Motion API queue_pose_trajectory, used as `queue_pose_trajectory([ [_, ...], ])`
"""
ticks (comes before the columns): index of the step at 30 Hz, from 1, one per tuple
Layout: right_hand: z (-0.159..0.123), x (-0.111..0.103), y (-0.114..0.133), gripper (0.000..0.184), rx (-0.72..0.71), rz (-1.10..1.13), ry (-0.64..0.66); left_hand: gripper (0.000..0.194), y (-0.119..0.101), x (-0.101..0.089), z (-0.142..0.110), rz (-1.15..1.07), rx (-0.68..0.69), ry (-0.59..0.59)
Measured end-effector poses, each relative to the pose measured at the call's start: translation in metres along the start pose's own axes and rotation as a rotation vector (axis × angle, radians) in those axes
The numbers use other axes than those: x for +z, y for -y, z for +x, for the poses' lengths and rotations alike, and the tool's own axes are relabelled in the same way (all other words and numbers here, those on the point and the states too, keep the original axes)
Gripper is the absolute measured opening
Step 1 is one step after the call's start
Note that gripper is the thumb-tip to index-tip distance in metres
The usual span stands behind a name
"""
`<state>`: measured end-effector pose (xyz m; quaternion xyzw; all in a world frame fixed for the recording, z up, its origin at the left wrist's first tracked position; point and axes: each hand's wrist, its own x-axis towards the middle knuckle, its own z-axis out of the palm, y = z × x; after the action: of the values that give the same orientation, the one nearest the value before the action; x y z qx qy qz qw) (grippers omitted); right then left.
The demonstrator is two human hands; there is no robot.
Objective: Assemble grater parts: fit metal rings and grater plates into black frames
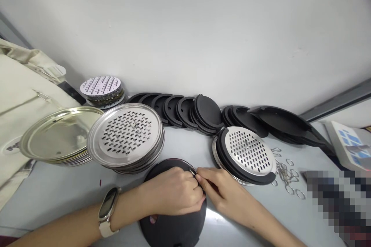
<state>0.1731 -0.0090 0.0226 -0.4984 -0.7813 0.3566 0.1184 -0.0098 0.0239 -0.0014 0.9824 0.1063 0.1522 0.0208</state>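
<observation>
The left hand is gripping the rim of a black rubber disc lying on a grey table, its fingers curled together over the edge, and a smartwatch is sitting on that wrist. The right hand is reaching in from 4 o'clock, its fingertips pinched together at a small metal ring. The ring is sitting at the disc's far edge, between the two hands — how it meets the rubber is hidden by the fingers.

Around the hands, a stack of perforated steel plates is resting at 11 o'clock, just beside the disc, and it is overlapping a stack of plain brass-coloured dishes at 10 o'clock. A row of black rubber rings is leaning along the white wall at 12 o'clock. A perforated plate fitted in a black rim is lying at 1 o'clock, near the right hand, with loose metal rings scattered at 2 o'clock. A cream cloth is draped at 9 o'clock, and a pixelated blur is covering the corner at 4 o'clock.
</observation>
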Motion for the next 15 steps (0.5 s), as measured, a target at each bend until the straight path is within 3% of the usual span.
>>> queue_pose_trajectory([
  [4,0.000,-0.001,0.002,0.030,-0.013,0.013,-0.017,0.019,-0.004,0.001,-0.001,0.056,-0.074,-0.124],
  [7,0.000,-0.002,0.002,0.028,-0.024,0.025,-0.011,0.019,-0.005,-0.005,0.001,-0.070,-0.209,-0.222],
  [12,0.000,-0.002,0.002,0.028,-0.016,-0.001,-0.019,0.018,0.002,-0.026,0.005,-0.368,-0.566,-0.217],
  [15,-0.001,-0.001,0.001,0.029,-0.017,-0.037,-0.027,0.017,0.009,-0.031,0.008,-0.492,-0.626,-0.140],
])
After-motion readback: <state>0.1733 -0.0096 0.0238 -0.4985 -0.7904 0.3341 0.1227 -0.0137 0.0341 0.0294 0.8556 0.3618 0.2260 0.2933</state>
